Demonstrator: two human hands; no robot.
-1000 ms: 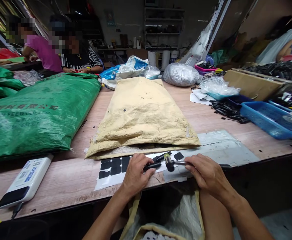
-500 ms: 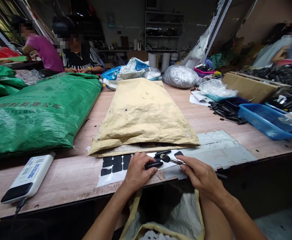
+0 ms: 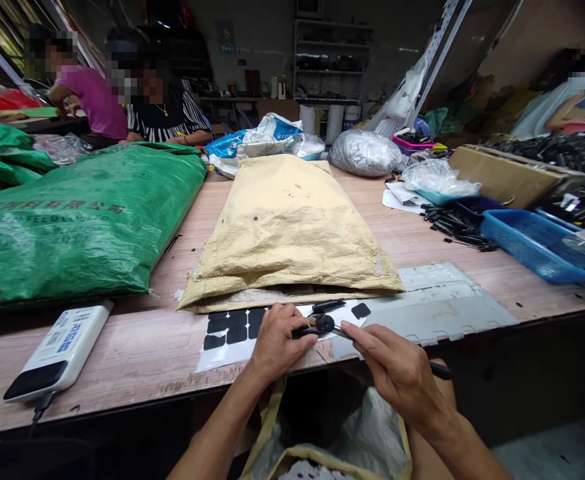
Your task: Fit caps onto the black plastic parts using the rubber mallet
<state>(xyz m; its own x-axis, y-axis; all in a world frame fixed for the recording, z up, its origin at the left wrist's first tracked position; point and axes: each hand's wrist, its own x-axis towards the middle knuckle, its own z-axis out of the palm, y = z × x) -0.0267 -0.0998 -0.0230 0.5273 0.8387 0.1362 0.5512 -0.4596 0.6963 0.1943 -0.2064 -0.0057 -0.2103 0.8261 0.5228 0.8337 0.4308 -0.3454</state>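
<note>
My left hand (image 3: 281, 340) rests at the table's front edge, its fingers closed round a small black part (image 3: 301, 331). My right hand (image 3: 389, 360) pinches a thin metal-shafted tool, whose round black head (image 3: 324, 323) meets the black part at my left fingertips. Under the hands lies a white sheet with black rounded stickers (image 3: 237, 327). One loose black sticker (image 3: 361, 311) sits at its right end, and another black piece (image 3: 328, 306) lies behind the tool head. An open bag (image 3: 402, 437) hangs below the table edge with pale pieces inside.
A beige sack (image 3: 292, 227) lies just behind the hands, a green sack (image 3: 72, 227) at left, near a white power bank (image 3: 59, 350). At right are a grey board (image 3: 442, 300), a blue tray (image 3: 542, 243) and black parts (image 3: 459, 227). Several people sit farther back.
My right hand has moved slightly left and down, bringing the tool's head against the part in my left hand. The view has shifted slightly.
</note>
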